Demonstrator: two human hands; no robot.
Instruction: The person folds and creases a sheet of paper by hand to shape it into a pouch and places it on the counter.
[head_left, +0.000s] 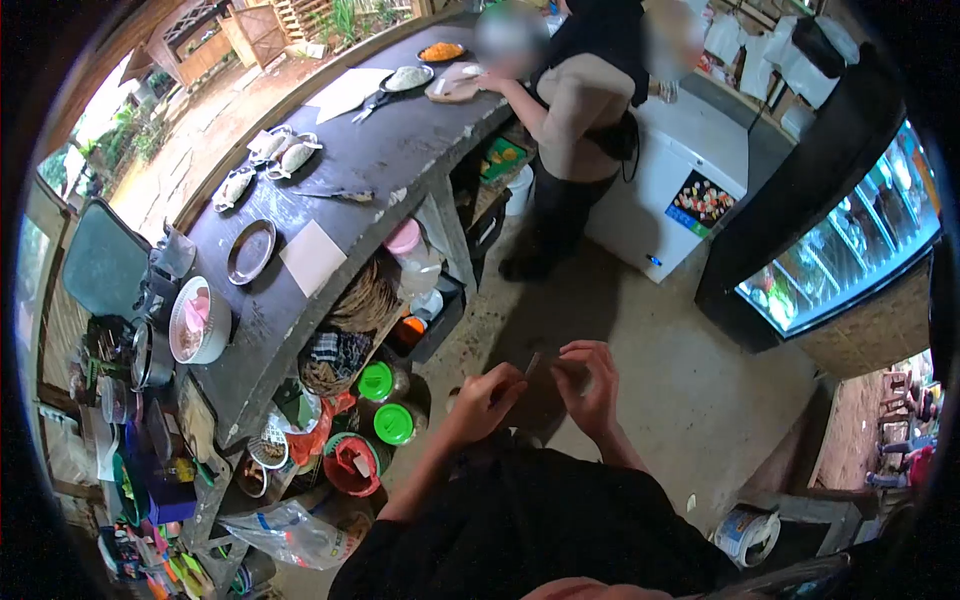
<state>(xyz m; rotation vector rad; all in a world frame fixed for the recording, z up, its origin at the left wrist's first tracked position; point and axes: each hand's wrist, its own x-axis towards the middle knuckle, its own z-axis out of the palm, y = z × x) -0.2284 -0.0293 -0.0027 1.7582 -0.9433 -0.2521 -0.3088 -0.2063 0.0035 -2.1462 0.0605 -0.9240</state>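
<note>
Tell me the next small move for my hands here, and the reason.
Probably bring your right hand in to the free end of the thin piece: your left hand seems to pinch its other end, while the right hand sits close by, apart from it.

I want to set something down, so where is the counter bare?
The broadest bare stretch of the counter lies between the cutting board, the loaded plates and the long thin item. A smaller patch lies between the pale rectangle and the white basket. It is crowded around that basket and the metal pot.
</note>
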